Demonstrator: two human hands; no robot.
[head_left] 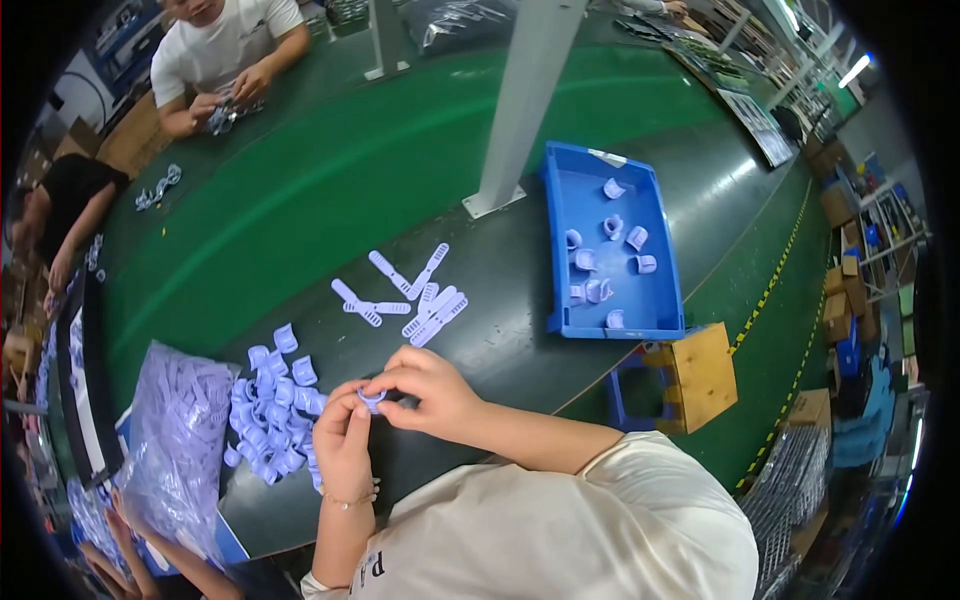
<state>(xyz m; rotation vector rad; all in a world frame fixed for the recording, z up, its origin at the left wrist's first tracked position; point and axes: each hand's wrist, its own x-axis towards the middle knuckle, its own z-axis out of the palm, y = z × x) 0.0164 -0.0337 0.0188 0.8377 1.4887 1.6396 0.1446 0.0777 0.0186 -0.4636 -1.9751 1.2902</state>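
Observation:
Between the fingertips of both hands is a small curved lavender plastic piece (372, 400). My left hand (343, 428) pinches it from the left, and my right hand (425, 392) grips its right side with thumb and fingers. Fingers cover much of the piece. Beside my left hand lies a heap of similar curved lavender pieces (270, 410). Beyond my hands, several flat lavender slotted strips (436, 315) rest on the dark table, some crossing each other. A blue plastic tray (625, 300) to the right holds several curved lavender pieces, spaced apart.
A clear bag (175, 430) packed with lavender strips lies left of the heap. A grey metal post (520, 110) rises from the table beyond my hands. Across the green belt (300, 190), a person in white (225, 55) handles small parts. A wooden-topped stool (700, 378) stands by the table edge.

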